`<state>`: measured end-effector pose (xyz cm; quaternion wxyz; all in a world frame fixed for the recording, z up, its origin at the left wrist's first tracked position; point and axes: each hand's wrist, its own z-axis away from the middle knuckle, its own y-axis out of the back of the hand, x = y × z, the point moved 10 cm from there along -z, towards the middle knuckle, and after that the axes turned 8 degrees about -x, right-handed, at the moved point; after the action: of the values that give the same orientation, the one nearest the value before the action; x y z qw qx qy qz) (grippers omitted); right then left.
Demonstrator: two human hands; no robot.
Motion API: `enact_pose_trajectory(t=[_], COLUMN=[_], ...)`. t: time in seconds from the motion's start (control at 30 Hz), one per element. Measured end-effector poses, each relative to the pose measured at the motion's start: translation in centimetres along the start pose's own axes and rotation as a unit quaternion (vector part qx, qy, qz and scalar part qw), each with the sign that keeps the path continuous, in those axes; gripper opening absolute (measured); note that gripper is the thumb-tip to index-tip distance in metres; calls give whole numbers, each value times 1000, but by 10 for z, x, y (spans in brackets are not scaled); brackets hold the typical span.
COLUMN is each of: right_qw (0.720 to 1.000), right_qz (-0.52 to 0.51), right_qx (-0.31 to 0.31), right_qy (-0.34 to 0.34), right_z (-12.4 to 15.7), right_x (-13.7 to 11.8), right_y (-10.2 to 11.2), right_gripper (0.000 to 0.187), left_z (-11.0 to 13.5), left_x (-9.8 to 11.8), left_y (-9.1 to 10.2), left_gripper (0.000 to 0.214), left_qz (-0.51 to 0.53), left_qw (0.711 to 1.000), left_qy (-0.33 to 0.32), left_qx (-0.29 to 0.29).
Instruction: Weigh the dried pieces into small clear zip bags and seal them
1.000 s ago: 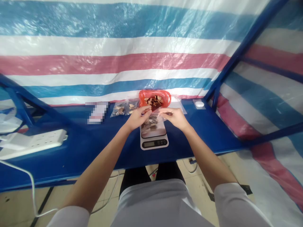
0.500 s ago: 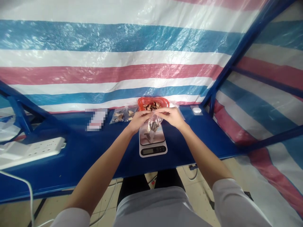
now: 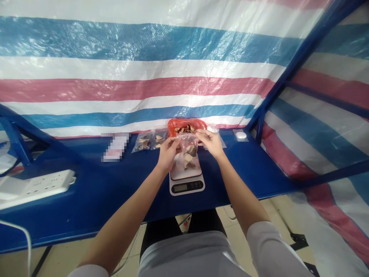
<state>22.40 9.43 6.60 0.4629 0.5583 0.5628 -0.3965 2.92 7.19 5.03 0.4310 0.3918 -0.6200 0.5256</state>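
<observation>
My left hand (image 3: 168, 153) and my right hand (image 3: 210, 143) pinch the top edges of a transparent zip bag (image 3: 188, 153) held open above a digital kitchen scale (image 3: 186, 185). The bag's lower part rests over the scale's pan and holds several pale and brown chunks, possibly dried food. Behind it, a red plastic bag (image 3: 186, 125) holds more brown pieces, partly hidden by the transparent bag and my fingers. Two small filled bags (image 3: 147, 142) lie just beyond my left hand.
The blue table (image 3: 86, 192) holds a pixelated card (image 3: 115, 147), a white power strip (image 3: 34, 188) with a cable at the left, and a small white round object (image 3: 240, 135) at the far right. Striped tarpaulin and blue frame bars stand behind the table.
The transparent bag has come down onto the scale and spread wider, with its chunks now more visible. My hands have moved slightly apart, and the view has shifted a little.
</observation>
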Motion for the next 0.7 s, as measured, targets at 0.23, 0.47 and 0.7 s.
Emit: enact_pose_trajectory(t=[0.23, 0.47, 0.7], right_qw=[993, 991, 988], right_qz=[-96, -128, -123], right_qx=[-8, 15, 20], right_qy=[-75, -40, -88], right_z=[-10, -11, -1], right_x=[37, 44, 54], right_y=[-26, -32, -28], right_gripper=[54, 45, 46], left_z=[-5, -26, -42], left_x=[-9, -10, -14], left_y=[16, 26, 34], left_gripper=[34, 37, 30], left_qz=[12, -56, -78], left_qw=[998, 997, 993], left_qy=[-24, -56, -92], left_qx=[51, 22, -6])
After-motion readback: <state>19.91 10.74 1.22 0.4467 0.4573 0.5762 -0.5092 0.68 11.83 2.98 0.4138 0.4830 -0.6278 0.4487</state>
